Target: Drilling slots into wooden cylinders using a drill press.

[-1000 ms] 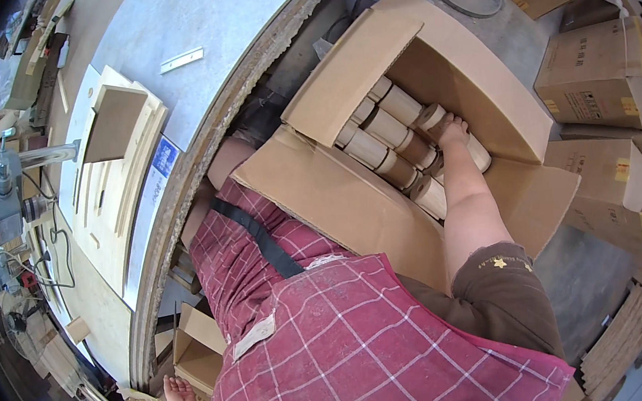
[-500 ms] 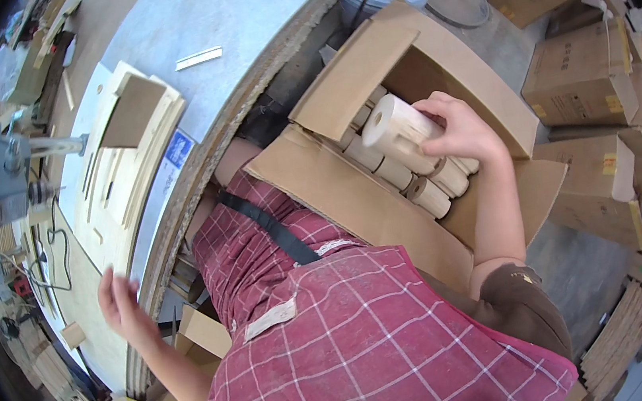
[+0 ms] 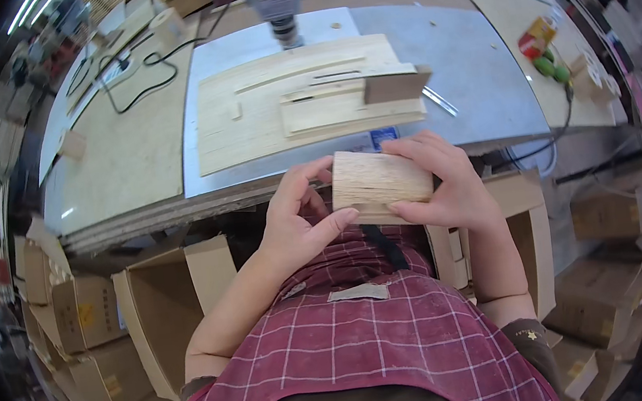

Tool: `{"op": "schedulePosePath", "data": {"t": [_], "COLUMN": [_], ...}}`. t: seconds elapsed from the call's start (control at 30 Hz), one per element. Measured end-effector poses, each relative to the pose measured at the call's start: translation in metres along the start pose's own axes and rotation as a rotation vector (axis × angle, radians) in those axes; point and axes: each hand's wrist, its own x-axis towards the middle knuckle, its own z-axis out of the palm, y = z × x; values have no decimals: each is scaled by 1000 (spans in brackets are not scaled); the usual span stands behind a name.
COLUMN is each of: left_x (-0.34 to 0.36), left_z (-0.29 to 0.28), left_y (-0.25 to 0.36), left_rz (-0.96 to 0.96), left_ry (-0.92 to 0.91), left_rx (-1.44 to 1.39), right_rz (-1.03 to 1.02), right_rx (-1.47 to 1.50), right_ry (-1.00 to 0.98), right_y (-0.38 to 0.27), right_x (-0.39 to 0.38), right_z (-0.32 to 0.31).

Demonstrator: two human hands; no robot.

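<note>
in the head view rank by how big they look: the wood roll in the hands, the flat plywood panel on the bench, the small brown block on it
1. flat plywood panel, clearly largest.
2. wood roll, though it is nearer the camera.
3. small brown block, smallest.

workbench (image 3: 132,159): pale wooden top | grey metal sheet (image 3: 474,77) covers its middle | stacked thin plywood boards (image 3: 301,103) lie on the sheet | small wood block (image 3: 395,85) rests on the boards | black cable (image 3: 137,71) trails across the left part
</note>
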Motion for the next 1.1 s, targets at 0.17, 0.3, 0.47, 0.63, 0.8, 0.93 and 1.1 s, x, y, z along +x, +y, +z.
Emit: {"op": "schedulePosePath", "data": {"t": [0.17,0.3,0.47,0.63,0.8,0.93,1.1], "left_x": [-6,3,26,54,83,100,106], "left_z": [-29,-43,-74,-106,-104,-102,-109], "left_y": [-16,-15,-18,-37,-53,-60,-57], "left_rz": [-4,75,-38,-199,-222,-255,-282], "left_ry": [229,299,350,514,441,345,251], "left_rx": [-90,-311,-333,-243,-211,-226,-123], "right_rz": [-51,-6,-97,58,227,422,473], "right_rx": [24,134,-170,-501,-707,-373,-382], "right_ry": [-102,-143,36,235,242,288,244], "right_y": [-5,6,21,72,115,136,133], "right_x": [62,92,107,79,49,53,57], "right_z": [30,52,49,10,7,7,5]}}
